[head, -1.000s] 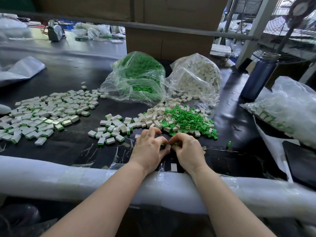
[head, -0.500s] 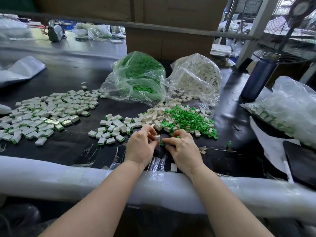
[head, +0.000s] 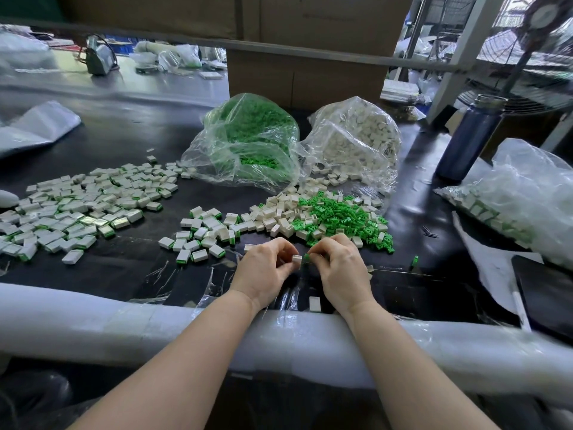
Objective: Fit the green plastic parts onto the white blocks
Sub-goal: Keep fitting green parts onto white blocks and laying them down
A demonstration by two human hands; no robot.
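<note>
My left hand (head: 266, 268) pinches a small white block (head: 296, 259) between thumb and fingers. Facing it, my right hand (head: 339, 268) pinches a green plastic part (head: 306, 256) right beside the block's end; the two nearly touch. Just beyond my hands lies a mixed heap of loose green parts (head: 341, 217) and bare white blocks (head: 279, 215). Fitted blocks with green ends lie in a small group (head: 198, 240) and a large spread (head: 77, 206) to the left. One white block (head: 314, 303) lies near the table's padded edge.
A clear bag of green parts (head: 248, 141) and a bag of white blocks (head: 356, 138) stand behind the heap. A dark blue bottle (head: 468, 138) stands at the right, with a bag of fitted blocks (head: 521, 206) and a black tablet (head: 548, 293). White foam padding (head: 124, 318) lines the near edge.
Both hands lifted off the table near the edge and moved slightly forward. The left now holds a white block and the right a green part, brought end to end.
</note>
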